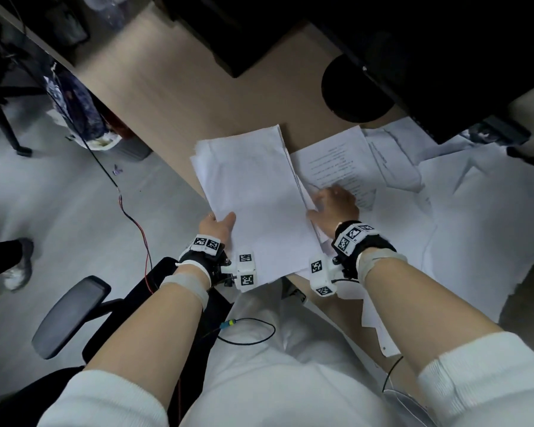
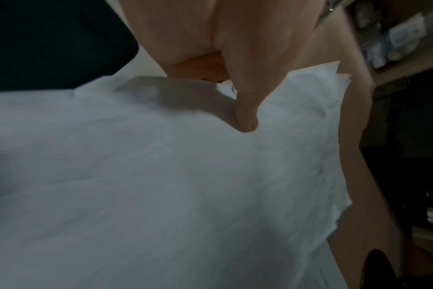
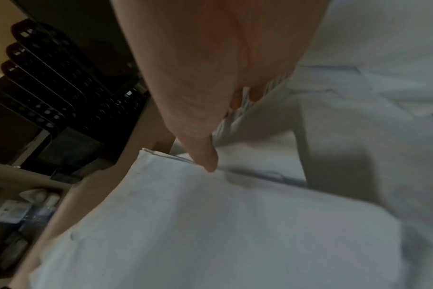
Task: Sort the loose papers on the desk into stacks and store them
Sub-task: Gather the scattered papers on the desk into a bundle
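Note:
A thick stack of white papers (image 1: 253, 192) lies slanted over the desk's front left edge, its sheets unevenly aligned. My left hand (image 1: 218, 224) grips its near left edge, with the thumb (image 2: 245, 109) pressed on top of the stack (image 2: 161, 185) and the fingers underneath. My right hand (image 1: 333, 204) holds the stack's right edge, thumb (image 3: 200, 148) on the top sheet (image 3: 210, 224), fingers curled beneath and mostly hidden. A printed sheet (image 1: 336, 161) lies just right of the stack, partly under my right hand. More loose papers (image 1: 475, 211) cover the desk to the right.
The wooden desk (image 1: 173, 97) carries dark monitors and a round black base (image 1: 352, 87) at the back. A black slotted file rack (image 3: 49, 78) stands beyond the stack. A chair armrest (image 1: 68, 315) and a waste bin (image 1: 117, 143) are at the left, over the floor.

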Available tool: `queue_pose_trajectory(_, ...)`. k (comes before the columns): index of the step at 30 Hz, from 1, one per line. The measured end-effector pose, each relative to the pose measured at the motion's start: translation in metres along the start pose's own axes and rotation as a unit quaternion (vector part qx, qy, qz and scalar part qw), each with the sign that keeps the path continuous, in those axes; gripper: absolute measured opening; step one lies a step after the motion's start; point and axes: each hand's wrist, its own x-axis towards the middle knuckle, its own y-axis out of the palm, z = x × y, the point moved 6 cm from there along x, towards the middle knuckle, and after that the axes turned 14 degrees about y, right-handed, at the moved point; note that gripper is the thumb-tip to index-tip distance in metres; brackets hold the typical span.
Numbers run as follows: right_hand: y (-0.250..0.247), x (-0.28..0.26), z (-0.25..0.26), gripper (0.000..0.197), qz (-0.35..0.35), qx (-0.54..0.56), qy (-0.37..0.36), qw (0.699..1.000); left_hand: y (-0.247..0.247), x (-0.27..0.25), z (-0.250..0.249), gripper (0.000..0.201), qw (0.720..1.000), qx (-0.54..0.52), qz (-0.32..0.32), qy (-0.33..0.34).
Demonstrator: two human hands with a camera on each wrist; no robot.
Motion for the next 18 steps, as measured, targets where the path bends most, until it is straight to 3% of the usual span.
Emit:
queue_pose_trajectory(2,-0.004,0.007,-0.003,0.061,0.023,-0.005,0.054,0.998,0.001,0.011,-0.012,0.018,1.0,0.019,0.013,0.018)
queue_pose_trajectory(4,-0.004,0.013,-0.002,0.066,0.041,-0.059,0.087,0.994,0.002,0.023,-0.018,0.01,1.0,0.012,0.003,0.021)
queue_pose_trajectory(8,-0.001,0.026,-0.002,0.028,0.093,-0.118,0.113,0.982,0.012,0.039,-0.034,0.014,0.999,-0.013,0.026,0.026)
queue_pose_trajectory(10,0.002,0.034,-0.003,0.01,0.115,-0.024,0.112,0.987,0.015,0.045,-0.045,0.009,0.999,-0.025,0.042,0.02)
queue_pose_trajectory(13,-0.008,0.046,-0.006,0.02,0.062,0.124,0.147,0.979,0.02,0.06,-0.061,0.014,0.998,-0.022,0.048,0.014)
queue_pose_trajectory(15,-0.021,0.052,-0.006,0.018,0.01,0.158,0.174,0.972,0.022,0.068,-0.074,0.015,0.998,-0.024,0.049,0.007)
queue_pose_trajectory(18,-0.025,0.064,0.0,0.023,0.002,0.212,0.197,0.957,0.031,0.074,-0.091,0.025,0.996,-0.016,0.089,0.004)
